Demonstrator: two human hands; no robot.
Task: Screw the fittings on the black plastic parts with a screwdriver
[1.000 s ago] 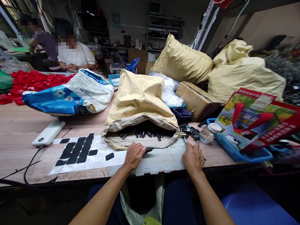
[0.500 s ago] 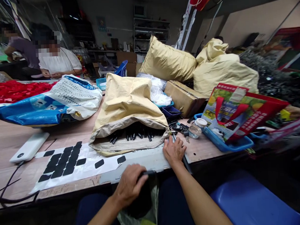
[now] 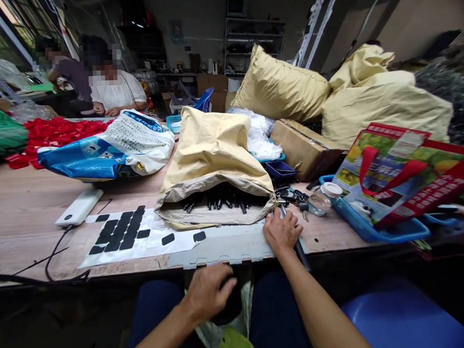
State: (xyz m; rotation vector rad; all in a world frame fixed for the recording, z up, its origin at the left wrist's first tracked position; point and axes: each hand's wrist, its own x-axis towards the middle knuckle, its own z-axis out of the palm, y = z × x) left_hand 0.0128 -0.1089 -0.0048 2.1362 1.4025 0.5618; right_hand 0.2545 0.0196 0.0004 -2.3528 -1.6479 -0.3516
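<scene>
Over my lap, just off the table edge, is my left hand [image 3: 212,293], its fingers bent and its thumb apart. Nothing shows in its grip, and a dark opening with pale and green bag cloth [image 3: 235,343] lies beneath it. My right hand [image 3: 282,231] rests at the table's front, its fingers curled over a grey metal bar [image 3: 302,255] that runs under the palm. Left of that hand, a cream woven sack [image 3: 211,149] lies with its mouth toward me and black slender pieces [image 3: 227,197] inside. A grey board [image 3: 235,245] lies below the mouth.
A white sheet with black rounded patches [image 3: 122,230] and a power bank [image 3: 79,207] are at left. Beyond lie a blue-white bag [image 3: 111,148] and red pieces [image 3: 61,132]. Right are keys, a jar [image 3: 321,198] and a blue basket [image 3: 365,224]. Two people sit far left.
The black piece that stuck out of my left hand is gone from it, and that hand is slightly lower. My right hand stays by the sack mouth. The view has swung left.
</scene>
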